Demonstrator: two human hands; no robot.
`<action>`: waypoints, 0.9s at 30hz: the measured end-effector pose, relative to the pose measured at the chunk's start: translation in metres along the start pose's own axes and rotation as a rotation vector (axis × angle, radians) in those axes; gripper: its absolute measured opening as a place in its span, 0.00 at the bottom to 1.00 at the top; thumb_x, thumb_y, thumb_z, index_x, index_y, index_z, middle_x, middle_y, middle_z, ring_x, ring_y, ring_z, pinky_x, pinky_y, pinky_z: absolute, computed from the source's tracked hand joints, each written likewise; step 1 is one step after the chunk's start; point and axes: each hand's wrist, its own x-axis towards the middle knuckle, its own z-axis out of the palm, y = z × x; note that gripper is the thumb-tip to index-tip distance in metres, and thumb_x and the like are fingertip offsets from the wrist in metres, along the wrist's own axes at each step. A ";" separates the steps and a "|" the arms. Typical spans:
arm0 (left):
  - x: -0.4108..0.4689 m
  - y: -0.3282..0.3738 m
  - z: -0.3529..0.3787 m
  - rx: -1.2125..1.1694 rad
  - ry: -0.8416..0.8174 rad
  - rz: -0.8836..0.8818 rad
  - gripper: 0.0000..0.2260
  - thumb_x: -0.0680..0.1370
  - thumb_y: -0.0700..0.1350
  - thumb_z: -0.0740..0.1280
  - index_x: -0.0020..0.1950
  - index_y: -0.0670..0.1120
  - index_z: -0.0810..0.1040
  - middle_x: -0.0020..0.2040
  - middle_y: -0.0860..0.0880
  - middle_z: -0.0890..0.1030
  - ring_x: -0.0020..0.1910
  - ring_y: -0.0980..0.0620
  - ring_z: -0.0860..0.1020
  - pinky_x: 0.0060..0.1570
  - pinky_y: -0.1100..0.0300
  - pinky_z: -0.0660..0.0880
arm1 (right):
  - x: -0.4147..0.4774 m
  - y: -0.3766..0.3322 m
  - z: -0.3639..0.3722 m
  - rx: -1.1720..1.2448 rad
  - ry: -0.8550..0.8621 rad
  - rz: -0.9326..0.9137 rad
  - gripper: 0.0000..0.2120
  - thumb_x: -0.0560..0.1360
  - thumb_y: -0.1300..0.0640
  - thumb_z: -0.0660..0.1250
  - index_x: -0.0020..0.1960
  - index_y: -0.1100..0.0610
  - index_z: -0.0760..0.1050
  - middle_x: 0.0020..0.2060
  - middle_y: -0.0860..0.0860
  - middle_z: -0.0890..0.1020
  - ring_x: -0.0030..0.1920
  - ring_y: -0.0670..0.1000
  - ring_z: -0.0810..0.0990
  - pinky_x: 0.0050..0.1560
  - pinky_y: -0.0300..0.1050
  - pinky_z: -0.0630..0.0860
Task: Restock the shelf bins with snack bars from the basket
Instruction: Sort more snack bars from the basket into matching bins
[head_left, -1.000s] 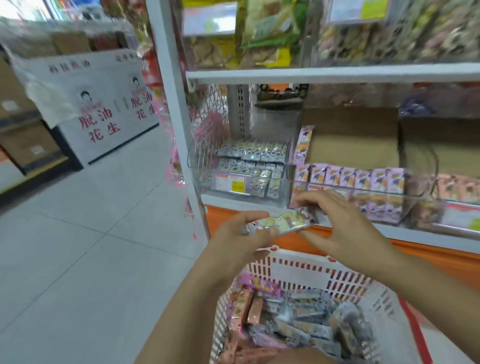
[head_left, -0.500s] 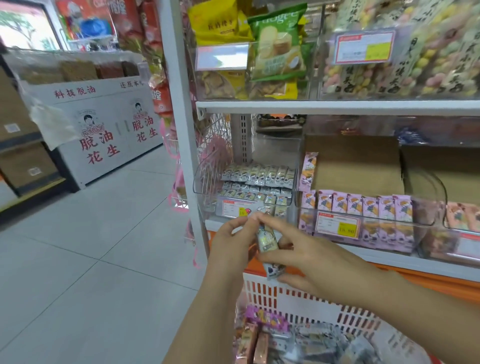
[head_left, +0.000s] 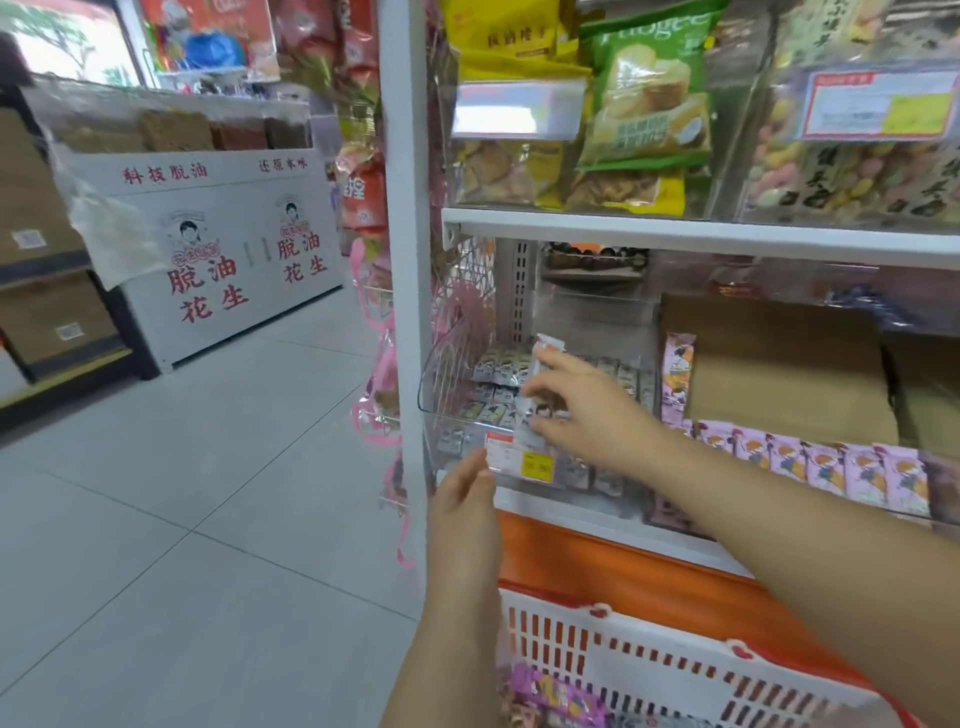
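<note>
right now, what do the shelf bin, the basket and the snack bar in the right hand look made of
The shelf bin: clear glossy plastic, perhaps acrylic; bars inside show through its curved wall.
The basket: white moulded plastic, red rim; slotted walls.
The snack bar in the right hand: shiny printed film wrapper, plastic or foil; too blurred to tell.

A silver bar (head_left: 543, 358) stands up tall over the clear bin (head_left: 434, 384), pinched by the right hand (head_left: 587, 410). More bars (head_left: 498, 366) lie in rows inside the bin. Under the bin sits the white basket (head_left: 649, 667) with pink bars (head_left: 556, 693) in it.
</note>
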 end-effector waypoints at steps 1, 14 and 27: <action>0.003 0.000 -0.005 -0.001 0.030 -0.003 0.11 0.81 0.41 0.60 0.56 0.56 0.76 0.57 0.55 0.77 0.59 0.55 0.73 0.65 0.54 0.68 | 0.015 0.001 0.007 -0.001 -0.026 0.021 0.16 0.76 0.56 0.68 0.63 0.56 0.75 0.75 0.53 0.60 0.73 0.50 0.62 0.67 0.39 0.61; 0.023 0.002 -0.038 -0.106 0.234 -0.109 0.12 0.80 0.38 0.61 0.46 0.55 0.76 0.45 0.57 0.78 0.46 0.58 0.75 0.51 0.58 0.70 | 0.102 -0.009 0.069 0.173 -0.361 0.235 0.21 0.77 0.65 0.63 0.70 0.60 0.69 0.67 0.56 0.74 0.65 0.55 0.72 0.62 0.43 0.68; 0.010 -0.007 -0.030 0.337 0.021 0.066 0.10 0.79 0.41 0.61 0.58 0.51 0.76 0.51 0.57 0.77 0.49 0.61 0.75 0.44 0.70 0.69 | 0.023 -0.032 0.032 0.268 0.044 -0.011 0.13 0.78 0.64 0.60 0.59 0.57 0.78 0.55 0.50 0.81 0.55 0.48 0.78 0.57 0.39 0.72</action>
